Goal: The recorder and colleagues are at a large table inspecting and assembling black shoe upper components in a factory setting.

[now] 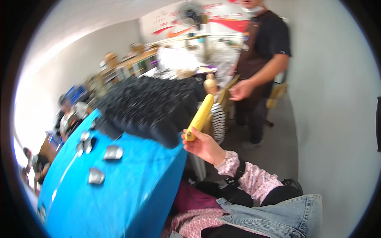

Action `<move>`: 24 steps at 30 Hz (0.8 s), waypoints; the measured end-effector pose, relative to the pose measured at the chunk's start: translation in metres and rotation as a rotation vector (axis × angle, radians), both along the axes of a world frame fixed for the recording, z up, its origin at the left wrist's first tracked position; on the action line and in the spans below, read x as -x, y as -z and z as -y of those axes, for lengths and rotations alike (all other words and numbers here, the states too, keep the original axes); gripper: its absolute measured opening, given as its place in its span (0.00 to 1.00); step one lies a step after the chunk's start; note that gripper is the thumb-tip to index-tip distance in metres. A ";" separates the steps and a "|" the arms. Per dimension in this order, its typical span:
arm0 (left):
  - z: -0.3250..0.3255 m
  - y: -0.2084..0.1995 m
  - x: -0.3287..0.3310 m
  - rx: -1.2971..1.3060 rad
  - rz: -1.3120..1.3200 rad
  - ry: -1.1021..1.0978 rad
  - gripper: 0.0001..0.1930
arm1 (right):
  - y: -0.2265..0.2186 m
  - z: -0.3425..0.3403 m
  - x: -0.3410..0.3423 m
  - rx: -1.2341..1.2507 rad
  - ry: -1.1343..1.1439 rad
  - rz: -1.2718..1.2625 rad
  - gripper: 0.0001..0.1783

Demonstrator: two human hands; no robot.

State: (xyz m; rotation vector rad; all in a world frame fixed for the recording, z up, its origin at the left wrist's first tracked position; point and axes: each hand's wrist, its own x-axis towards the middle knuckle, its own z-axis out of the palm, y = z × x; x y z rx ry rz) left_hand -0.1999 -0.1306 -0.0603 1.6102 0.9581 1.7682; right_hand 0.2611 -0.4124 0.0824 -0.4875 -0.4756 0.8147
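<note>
My right hand (pixel 203 146) pinches a yellow elongated object (pixel 202 114) by its lower end, the rest projecting upward; left of my hand, a blue-covered table (pixel 133 190) bears a black, bumpy mass (pixel 147 105); beyond, a person (pixel 262 51) stands.

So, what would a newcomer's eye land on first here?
Probably the long yellow object held up in the right hand, near the middle of the view. Next, the big black, bumpy mass at the far end of the bright blue table cover, with curved silvery pieces lying nearer. Beyond the hand, toward the right, stands a person in a dark apron.
</note>
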 end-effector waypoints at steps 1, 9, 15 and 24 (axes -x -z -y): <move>0.002 -0.024 -0.031 -0.034 0.129 0.179 0.15 | 0.006 -0.006 0.003 0.072 -0.069 0.021 0.16; 0.173 -0.076 -0.230 0.681 0.139 1.190 0.24 | 0.032 -0.019 0.053 0.221 -0.635 0.271 0.22; 0.153 -0.079 -0.211 0.579 0.650 1.196 0.23 | 0.032 -0.038 0.088 0.445 -1.021 0.894 0.34; 0.106 -0.071 -0.153 0.587 0.838 0.869 0.17 | -0.084 -0.025 0.207 -0.378 -0.940 1.590 0.28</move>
